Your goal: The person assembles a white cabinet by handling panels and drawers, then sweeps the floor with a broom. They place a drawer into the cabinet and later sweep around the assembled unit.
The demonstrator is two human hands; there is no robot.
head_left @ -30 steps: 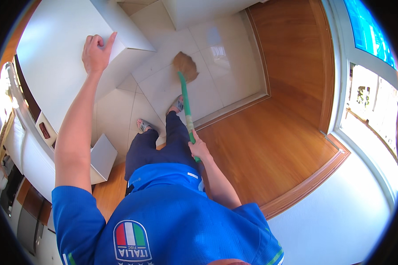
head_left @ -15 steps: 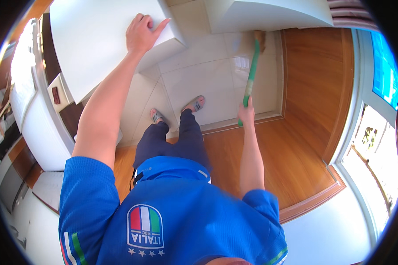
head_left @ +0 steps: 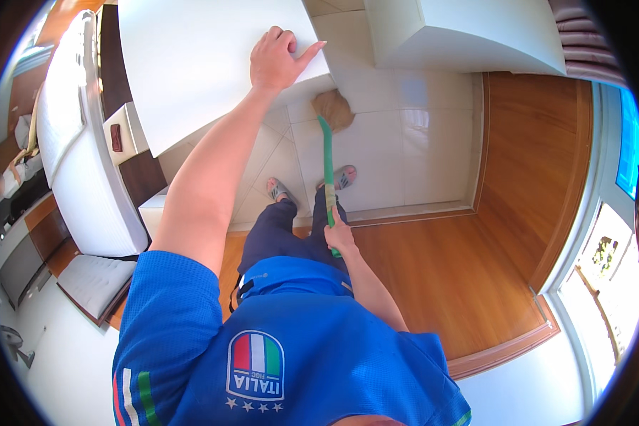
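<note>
My left hand (head_left: 278, 60) rests flat on the corner of a tall white cabinet (head_left: 199, 64), fingers spread. Down by my legs, my right hand (head_left: 339, 236) grips the green handle of a broom (head_left: 327, 167). Its tan bristle head (head_left: 334, 109) lies on the white tiled floor (head_left: 397, 149) just below the cabinet's corner. My feet in grey sandals (head_left: 278, 189) stand on the tiles on either side of the handle.
A second white cabinet (head_left: 468, 35) stands at the upper right. Wooden flooring (head_left: 461, 270) meets the tiles along a raised strip. A white refrigerator (head_left: 78, 163) and a counter are at the left. A window (head_left: 628, 142) runs along the right.
The broom head has swung from the right back toward the cabinet's corner, and my right hand has come in closer to my legs. My left hand has stayed on the cabinet.
</note>
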